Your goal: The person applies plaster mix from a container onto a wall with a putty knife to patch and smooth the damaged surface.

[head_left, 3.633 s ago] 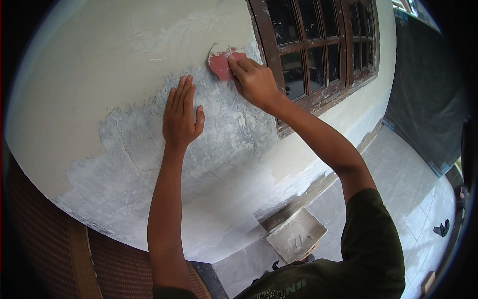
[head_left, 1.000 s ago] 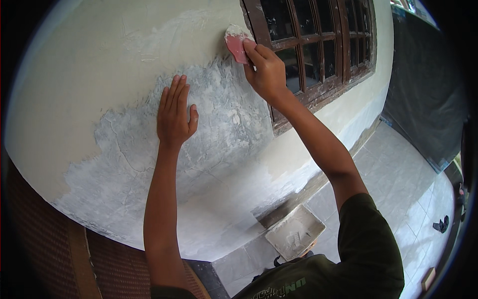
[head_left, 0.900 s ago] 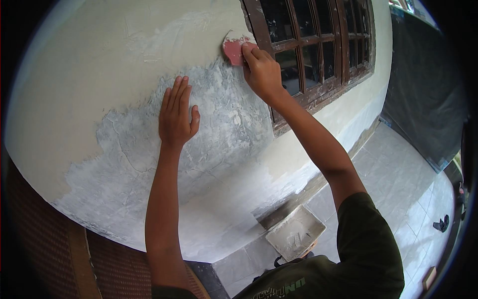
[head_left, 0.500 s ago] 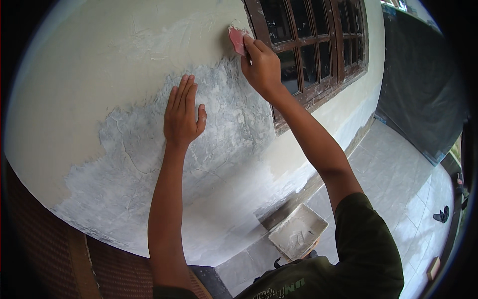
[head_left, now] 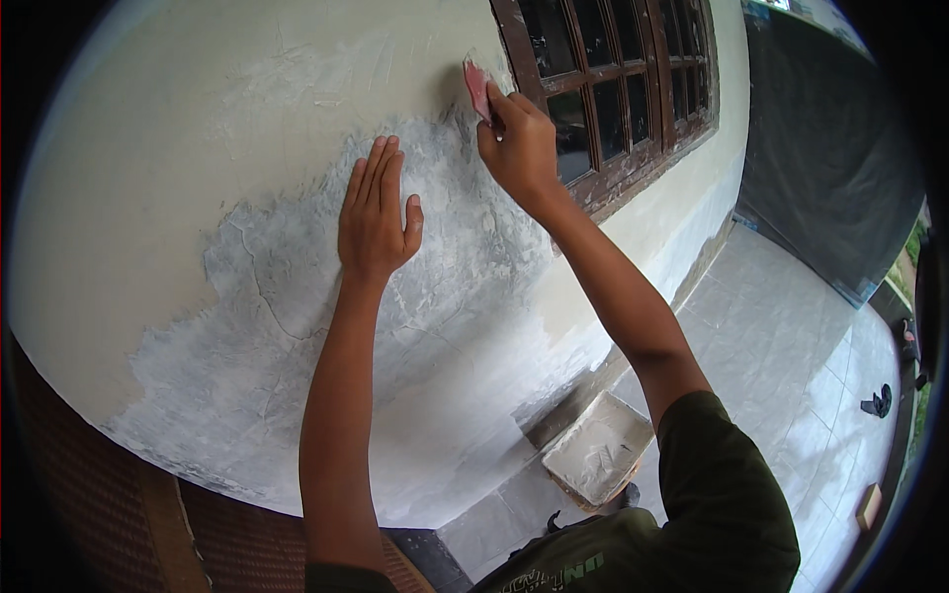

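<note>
My right hand [head_left: 522,143] grips a pink putty scraper [head_left: 477,91] by its edge, up by the left side of the window frame. The scraper's far edge lies against the wall with pale filler around it. Fingers stretched and flat, my left hand [head_left: 378,212] rests on the wall [head_left: 287,287], over the boundary between the cream paint and a rough grey patch. That patch is cracked and smeared with whitish filler. My left hand holds nothing. My right palm is turned away, so part of the scraper is hidden by the fingers.
A brown wooden window [head_left: 623,109] with dark panes is set in the wall. Below, a shallow tray [head_left: 603,450] of pale filler stands by the wall's foot. A woven brown panel [head_left: 247,544] is at lower left. A dark sheet [head_left: 830,148] hangs beyond the tiled floor [head_left: 751,306].
The scraper has tilted more edge-on and shifted slightly down the wall with my right hand. My left hand stays flat on the wall. The whole view has shifted a little.
</note>
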### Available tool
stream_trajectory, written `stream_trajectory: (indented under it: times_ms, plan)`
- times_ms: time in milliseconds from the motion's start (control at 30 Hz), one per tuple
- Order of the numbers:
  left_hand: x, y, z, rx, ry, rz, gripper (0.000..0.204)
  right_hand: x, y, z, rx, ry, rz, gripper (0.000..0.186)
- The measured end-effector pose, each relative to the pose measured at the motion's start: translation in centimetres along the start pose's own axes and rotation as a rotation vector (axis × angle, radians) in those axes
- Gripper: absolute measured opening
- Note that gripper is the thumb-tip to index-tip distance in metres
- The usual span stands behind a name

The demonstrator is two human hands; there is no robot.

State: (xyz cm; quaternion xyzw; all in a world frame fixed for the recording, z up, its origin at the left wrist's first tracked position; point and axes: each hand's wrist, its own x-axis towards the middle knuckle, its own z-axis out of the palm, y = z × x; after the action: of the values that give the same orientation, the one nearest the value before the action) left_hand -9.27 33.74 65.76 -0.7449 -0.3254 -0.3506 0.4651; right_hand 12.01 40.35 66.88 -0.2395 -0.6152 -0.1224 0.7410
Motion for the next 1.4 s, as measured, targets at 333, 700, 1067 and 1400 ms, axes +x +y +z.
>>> stream_trajectory:
  times_ms: [333, 700, 1067, 1400]
  plan:
    - [-0.7, -0.4, -0.1, -0.032, 0.029, -0.025, 0.048, -6.9, -1.8, 2.9, -0.042, -0.222, -0.099, 0.05]
    - [-0.3, -0.2, 0.5, 0.015, 0.01, -0.021, 0.05, 2.1, 3.1, 4.1, -0.271, -0.04, -0.096, 0.043]
    - [-0.2, 0.2, 0.0, 0.092, -0.014, -0.038, 0.049, 5.1, 2.0, 1.2, -0.083, 0.073, -0.176, 0.026]
    - [-0.5, -0.1, -0.2, 0.131, -0.047, -0.046, 0.05, -3.6, 0.3, 1.0, 0.073, -0.216, -0.336, 0.05]
